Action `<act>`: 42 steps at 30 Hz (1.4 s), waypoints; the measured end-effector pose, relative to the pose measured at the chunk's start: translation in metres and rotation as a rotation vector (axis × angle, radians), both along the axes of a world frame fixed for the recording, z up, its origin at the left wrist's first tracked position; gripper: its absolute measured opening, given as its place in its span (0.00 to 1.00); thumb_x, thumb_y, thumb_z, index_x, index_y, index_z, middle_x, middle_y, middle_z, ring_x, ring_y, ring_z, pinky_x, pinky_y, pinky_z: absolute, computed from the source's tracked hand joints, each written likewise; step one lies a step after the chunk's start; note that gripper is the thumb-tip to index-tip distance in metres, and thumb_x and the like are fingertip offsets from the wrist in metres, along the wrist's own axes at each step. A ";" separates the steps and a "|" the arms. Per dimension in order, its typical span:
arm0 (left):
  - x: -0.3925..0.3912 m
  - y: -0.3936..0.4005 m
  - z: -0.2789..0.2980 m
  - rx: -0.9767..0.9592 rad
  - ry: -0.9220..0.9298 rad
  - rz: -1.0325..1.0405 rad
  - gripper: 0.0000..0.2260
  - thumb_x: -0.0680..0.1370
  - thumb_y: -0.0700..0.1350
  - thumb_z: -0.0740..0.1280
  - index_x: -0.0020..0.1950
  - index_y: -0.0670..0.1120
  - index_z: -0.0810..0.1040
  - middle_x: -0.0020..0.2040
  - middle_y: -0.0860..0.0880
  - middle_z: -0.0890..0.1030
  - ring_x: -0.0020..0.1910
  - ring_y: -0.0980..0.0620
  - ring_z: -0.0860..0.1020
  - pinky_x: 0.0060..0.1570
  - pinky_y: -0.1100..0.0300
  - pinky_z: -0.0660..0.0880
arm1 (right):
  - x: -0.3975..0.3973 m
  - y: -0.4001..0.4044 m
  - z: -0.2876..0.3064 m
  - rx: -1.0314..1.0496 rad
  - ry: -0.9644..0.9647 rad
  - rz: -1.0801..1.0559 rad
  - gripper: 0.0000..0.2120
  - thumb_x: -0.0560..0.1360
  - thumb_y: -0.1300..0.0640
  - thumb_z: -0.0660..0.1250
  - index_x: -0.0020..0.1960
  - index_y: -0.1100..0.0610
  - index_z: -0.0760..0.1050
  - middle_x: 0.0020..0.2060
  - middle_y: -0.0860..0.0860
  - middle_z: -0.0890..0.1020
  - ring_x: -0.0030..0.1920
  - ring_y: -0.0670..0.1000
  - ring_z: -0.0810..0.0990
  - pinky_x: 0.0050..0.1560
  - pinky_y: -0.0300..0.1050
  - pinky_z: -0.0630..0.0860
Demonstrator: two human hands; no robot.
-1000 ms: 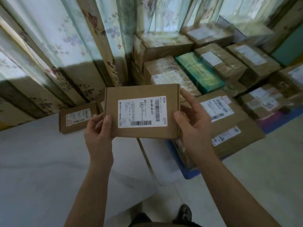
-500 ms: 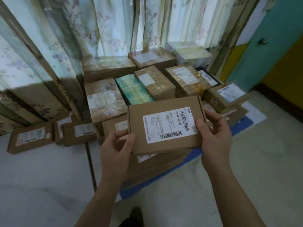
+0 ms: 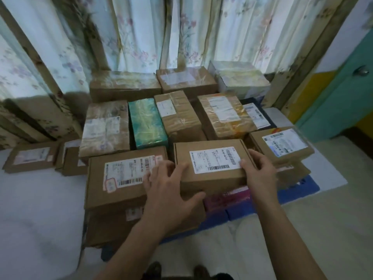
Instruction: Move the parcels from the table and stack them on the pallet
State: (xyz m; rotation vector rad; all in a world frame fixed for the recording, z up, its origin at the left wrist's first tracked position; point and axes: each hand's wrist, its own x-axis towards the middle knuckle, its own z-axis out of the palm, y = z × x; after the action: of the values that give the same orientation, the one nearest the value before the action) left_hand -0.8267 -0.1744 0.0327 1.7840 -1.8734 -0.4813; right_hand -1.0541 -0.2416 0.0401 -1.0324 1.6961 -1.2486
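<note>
A flat brown cardboard parcel (image 3: 210, 170) with a white barcode label sits low among the stacked parcels on the blue pallet (image 3: 238, 212). My left hand (image 3: 171, 195) grips its near-left corner, thumb along the front edge. My right hand (image 3: 260, 172) holds its right end, fingers curled over the top. To its left lies a larger labelled parcel (image 3: 119, 178). Two small parcels (image 3: 32, 158) rest on the white table (image 3: 38, 215) at the left.
Several taped parcels, one green (image 3: 147, 124), fill the pallet up to the floral curtains (image 3: 181, 37). A labelled box (image 3: 282, 146) sits right of the held parcel. A teal door (image 3: 339, 98) stands at right. Pale floor (image 3: 302, 219) lies in front.
I have turned from the table toward the pallet and carried the parcel down and forward; it now sits among the stacked parcels, with both hands still on it.
</note>
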 end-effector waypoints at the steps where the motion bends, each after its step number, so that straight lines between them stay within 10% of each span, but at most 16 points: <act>1: -0.007 0.000 -0.005 0.006 -0.019 0.026 0.33 0.72 0.69 0.67 0.73 0.64 0.62 0.70 0.53 0.60 0.73 0.51 0.57 0.77 0.45 0.50 | -0.005 -0.008 -0.003 0.015 0.024 0.047 0.21 0.80 0.58 0.68 0.72 0.51 0.73 0.61 0.48 0.78 0.56 0.45 0.78 0.46 0.39 0.75; 7: -0.033 -0.005 -0.026 -0.006 -0.237 0.167 0.29 0.70 0.61 0.74 0.69 0.60 0.70 0.70 0.48 0.65 0.76 0.43 0.60 0.76 0.33 0.54 | -0.021 -0.032 -0.020 -0.002 0.179 0.276 0.24 0.80 0.56 0.69 0.74 0.49 0.68 0.58 0.44 0.78 0.56 0.40 0.77 0.49 0.36 0.75; 11: -0.035 -0.006 -0.031 0.004 -0.271 0.221 0.29 0.70 0.58 0.77 0.69 0.58 0.73 0.73 0.50 0.65 0.79 0.44 0.57 0.77 0.33 0.51 | -0.015 -0.030 -0.033 -0.035 0.407 0.364 0.28 0.80 0.53 0.68 0.77 0.53 0.65 0.65 0.51 0.77 0.66 0.51 0.75 0.69 0.56 0.74; 24: -0.006 0.004 -0.008 -0.123 -0.032 0.240 0.21 0.79 0.52 0.69 0.71 0.53 0.72 0.74 0.53 0.65 0.74 0.56 0.62 0.73 0.45 0.64 | -0.004 -0.028 -0.003 -0.205 0.711 0.475 0.22 0.80 0.47 0.66 0.73 0.48 0.72 0.72 0.52 0.70 0.72 0.55 0.65 0.70 0.60 0.67; 37: 0.223 0.064 -0.002 -0.064 -0.109 0.744 0.21 0.82 0.52 0.64 0.75 0.48 0.71 0.76 0.49 0.69 0.75 0.46 0.67 0.72 0.44 0.66 | 0.219 -0.005 0.036 -0.389 0.525 0.900 0.26 0.81 0.50 0.66 0.77 0.45 0.63 0.77 0.48 0.64 0.77 0.51 0.62 0.75 0.57 0.67; 42: 0.341 0.063 -0.031 -0.031 -0.128 0.709 0.24 0.82 0.48 0.67 0.77 0.47 0.70 0.78 0.47 0.68 0.77 0.47 0.65 0.73 0.46 0.65 | 0.325 0.004 0.024 -0.302 0.633 1.121 0.34 0.82 0.46 0.64 0.82 0.43 0.49 0.82 0.42 0.44 0.82 0.48 0.43 0.81 0.53 0.50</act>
State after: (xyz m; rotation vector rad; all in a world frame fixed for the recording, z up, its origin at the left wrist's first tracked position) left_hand -0.4855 -0.1119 0.0021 2.3244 -1.1777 -0.0713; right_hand -0.7290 -0.2371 0.0641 -2.2885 0.9516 -0.4232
